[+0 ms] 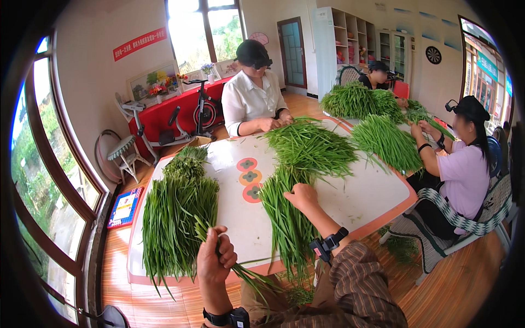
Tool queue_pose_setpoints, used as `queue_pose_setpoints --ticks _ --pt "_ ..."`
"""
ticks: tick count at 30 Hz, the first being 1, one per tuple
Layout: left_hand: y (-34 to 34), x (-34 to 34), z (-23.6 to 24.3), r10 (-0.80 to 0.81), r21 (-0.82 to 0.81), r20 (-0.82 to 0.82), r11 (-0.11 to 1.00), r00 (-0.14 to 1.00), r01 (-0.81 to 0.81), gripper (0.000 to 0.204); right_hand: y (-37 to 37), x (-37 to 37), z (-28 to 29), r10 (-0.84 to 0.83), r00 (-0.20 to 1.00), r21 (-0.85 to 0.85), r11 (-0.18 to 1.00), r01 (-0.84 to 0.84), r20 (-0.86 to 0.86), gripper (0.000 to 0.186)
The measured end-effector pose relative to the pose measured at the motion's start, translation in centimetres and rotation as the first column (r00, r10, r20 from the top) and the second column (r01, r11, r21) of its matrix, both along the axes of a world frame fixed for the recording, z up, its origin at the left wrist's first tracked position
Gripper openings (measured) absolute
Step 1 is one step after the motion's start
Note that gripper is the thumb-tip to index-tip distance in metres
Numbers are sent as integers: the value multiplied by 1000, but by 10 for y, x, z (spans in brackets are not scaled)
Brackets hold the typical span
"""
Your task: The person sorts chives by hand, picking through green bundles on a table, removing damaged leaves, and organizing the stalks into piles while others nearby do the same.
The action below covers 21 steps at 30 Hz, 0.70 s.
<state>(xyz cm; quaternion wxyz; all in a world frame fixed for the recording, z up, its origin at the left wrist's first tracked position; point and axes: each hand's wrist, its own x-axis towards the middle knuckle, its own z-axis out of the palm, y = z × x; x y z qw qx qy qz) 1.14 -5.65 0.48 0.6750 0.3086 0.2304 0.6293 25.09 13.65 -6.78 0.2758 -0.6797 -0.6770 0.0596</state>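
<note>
My left hand point(217, 256) is closed round a small bunch of green chives point(249, 277), held upright in front of the table's near edge. The stalks stick out above the fist and trail down below it toward my lap. My right hand point(303, 198) reaches over a long heap of chives point(284, 229) in the middle of the table, its fingers pinched at the stalks on top. Beside my left hand lies another large heap of chives point(179, 218), with its ends hanging over the near edge.
The white table point(229, 224) has an orange border and round printed motifs. Across it, a person in white point(254, 98) handles a chive heap point(311, 145). On the right, a person in pink point(465, 169) sits by more chives point(385, 142); another person point(377, 76) sits farther back. Trimmings point(402, 249) lie on the floor.
</note>
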Motion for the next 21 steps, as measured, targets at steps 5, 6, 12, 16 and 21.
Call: queue_pose_setpoints --ticks 5,6,12,16,21 --pt "5 -5 -19 -62 -50 5 997 998 62 22 9 12 -7 -57 996 -73 996 51 -75 26" --pt "7 -5 -22 -78 -48 18 996 997 79 21 4 13 -6 4 983 -3 1000 -4 -184 26" --pt "20 8 -31 -190 -52 86 979 978 195 28 -28 17 20 209 564 98 970 -222 -799 22" --pt "25 20 -33 -189 -151 59 969 980 196 32 -74 7 45 322 373 74 834 -547 -870 22" --pt "37 45 -39 -246 -129 22 960 969 247 38 -134 -14 51 426 423 -44 661 -749 -800 17"
